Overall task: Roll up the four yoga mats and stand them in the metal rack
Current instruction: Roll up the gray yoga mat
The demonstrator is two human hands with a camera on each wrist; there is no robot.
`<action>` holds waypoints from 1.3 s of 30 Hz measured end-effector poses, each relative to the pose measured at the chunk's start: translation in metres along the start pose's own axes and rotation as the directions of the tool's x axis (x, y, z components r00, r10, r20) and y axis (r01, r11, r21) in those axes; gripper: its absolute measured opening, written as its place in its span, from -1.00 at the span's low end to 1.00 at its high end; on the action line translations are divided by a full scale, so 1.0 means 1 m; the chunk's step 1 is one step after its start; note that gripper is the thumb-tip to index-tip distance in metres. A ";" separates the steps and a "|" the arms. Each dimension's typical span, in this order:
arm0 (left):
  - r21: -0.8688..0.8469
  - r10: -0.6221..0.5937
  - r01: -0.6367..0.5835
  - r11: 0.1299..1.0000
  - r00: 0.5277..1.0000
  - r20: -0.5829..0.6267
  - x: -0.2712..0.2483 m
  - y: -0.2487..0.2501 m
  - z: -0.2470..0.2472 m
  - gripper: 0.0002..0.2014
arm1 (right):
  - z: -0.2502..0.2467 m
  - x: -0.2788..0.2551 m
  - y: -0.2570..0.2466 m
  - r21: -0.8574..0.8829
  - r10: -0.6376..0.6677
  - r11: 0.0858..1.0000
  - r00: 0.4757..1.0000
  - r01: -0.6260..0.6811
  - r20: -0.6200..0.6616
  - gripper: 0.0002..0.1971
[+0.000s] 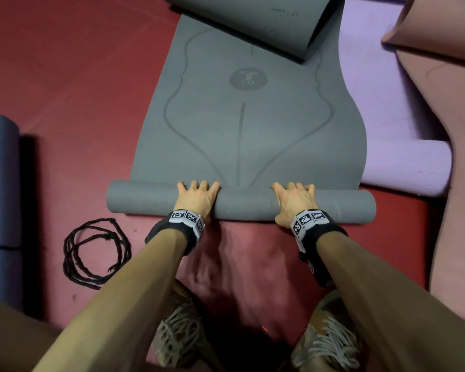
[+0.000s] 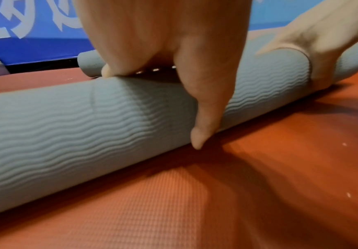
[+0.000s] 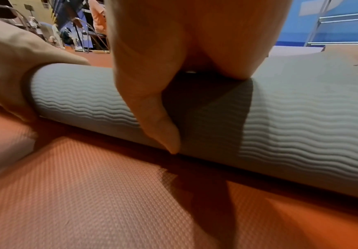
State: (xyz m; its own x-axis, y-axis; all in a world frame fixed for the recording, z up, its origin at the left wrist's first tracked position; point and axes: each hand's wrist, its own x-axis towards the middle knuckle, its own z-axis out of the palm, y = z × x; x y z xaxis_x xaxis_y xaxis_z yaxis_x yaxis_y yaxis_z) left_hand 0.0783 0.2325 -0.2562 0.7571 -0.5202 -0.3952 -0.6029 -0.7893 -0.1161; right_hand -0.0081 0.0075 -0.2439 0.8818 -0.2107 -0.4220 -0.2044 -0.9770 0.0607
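Observation:
A grey yoga mat point(image 1: 247, 130) lies on the red floor with its near end rolled into a tube point(image 1: 242, 205). My left hand point(image 1: 198, 196) and right hand point(image 1: 293, 198) both grip this tube, fingers curved over the top. In the left wrist view my thumb point(image 2: 206, 118) runs down the near side of the ribbed roll point(image 2: 67, 134). The right wrist view shows my right thumb point(image 3: 159, 118) the same way on the roll point(image 3: 301, 126). The mat's far end point(image 1: 253, 20) curls back over itself.
A lilac mat point(image 1: 387, 116) lies right of the grey one, its near end rolled. A pink mat point(image 1: 454, 183) lies further right. A blue rolled mat point(image 1: 0, 183) and a coiled black cord point(image 1: 94, 251) are on the left. A metal frame point(image 3: 334, 18) stands behind.

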 end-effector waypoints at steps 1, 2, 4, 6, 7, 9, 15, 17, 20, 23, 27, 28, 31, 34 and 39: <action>-0.020 0.007 -0.006 1.000 1.000 0.028 0.000 -0.002 -0.003 -0.25 | -0.002 -0.001 0.000 0.004 -0.011 1.000 1.000 0.011 0.027 -0.38; -0.044 0.013 -0.010 0.999 0.998 0.067 -0.001 -0.003 -0.005 -0.29 | -0.005 -0.003 0.000 0.012 -0.022 1.000 0.997 0.021 0.067 -0.39; -0.104 0.026 -0.008 0.995 0.985 0.171 -0.005 -0.007 -0.010 -0.35 | -0.008 -0.007 -0.002 0.032 -0.050 0.998 0.985 0.045 0.167 -0.37; -0.148 0.036 0.000 0.989 0.969 0.245 -0.013 -0.008 -0.012 -0.35 | -0.007 -0.016 -0.004 0.059 -0.074 0.996 0.968 0.061 0.240 -0.29; -0.158 0.042 0.000 0.987 0.964 0.263 -0.016 -0.007 -0.012 -0.33 | -0.005 -0.021 -0.005 0.066 -0.082 0.996 0.967 0.067 0.240 -0.24; -0.170 0.055 -0.009 0.985 0.961 0.271 -0.021 -0.006 -0.011 -0.30 | 0.004 -0.034 -0.004 0.044 -0.104 0.994 0.982 0.098 0.161 -0.12; -0.116 0.067 -0.042 0.992 0.972 0.227 -0.025 -0.006 0.002 -0.24 | 0.025 -0.056 -0.015 -0.028 -0.047 0.999 0.998 0.046 -0.030 -0.14; -0.091 0.072 -0.060 0.994 0.987 0.143 -0.030 -0.005 0.009 -0.17 | 0.019 -0.047 -0.014 0.014 -0.048 0.999 0.999 0.048 0.006 -0.25; -0.003 0.065 -0.065 0.998 0.998 0.000 -0.038 0.002 0.018 -0.12 | 0.005 -0.028 -0.009 0.060 -0.054 0.997 0.994 0.048 0.098 -0.35; 0.054 0.015 -0.009 0.998 0.995 -0.096 -0.041 0.010 0.027 -0.15 | -0.004 -0.016 -0.006 0.078 -0.063 0.996 0.982 0.049 0.178 -0.28; 0.048 0.019 -0.015 0.999 0.996 -0.091 -0.033 0.008 0.029 -0.16 | 0.002 -0.014 -0.006 0.060 -0.066 0.997 0.983 0.057 0.170 -0.12; 0.042 0.020 -0.018 0.999 0.998 -0.064 -0.030 0.007 0.028 -0.13 | 0.004 -0.016 -0.005 0.062 -0.075 0.996 0.987 0.067 0.145 -0.08; -0.014 0.032 -0.032 0.999 0.999 0.016 -0.018 0.003 0.018 -0.15 | 0.013 -0.024 -0.005 0.042 -0.114 0.993 0.993 0.113 0.011 0.00; -0.075 0.051 -0.042 0.996 0.992 0.115 -0.005 -0.003 0.001 -0.26 | 0.021 -0.034 -0.010 -0.019 -0.092 0.996 0.993 0.091 -0.067 0.05; -0.080 0.053 -0.048 0.996 0.997 0.061 -0.011 -0.003 0.006 -0.20 | 0.021 -0.030 -0.014 0.025 -0.046 0.999 0.995 0.048 -0.083 -0.18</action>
State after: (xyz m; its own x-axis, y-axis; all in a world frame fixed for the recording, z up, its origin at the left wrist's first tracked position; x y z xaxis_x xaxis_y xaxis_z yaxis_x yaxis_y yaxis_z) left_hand 0.0707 0.2425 -0.2569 0.7074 -0.5402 -0.4559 -0.6164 -0.7871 -0.0238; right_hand -0.0411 0.0280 -0.2512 0.9225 -0.1679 -0.3475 -0.1726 -0.9848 0.0175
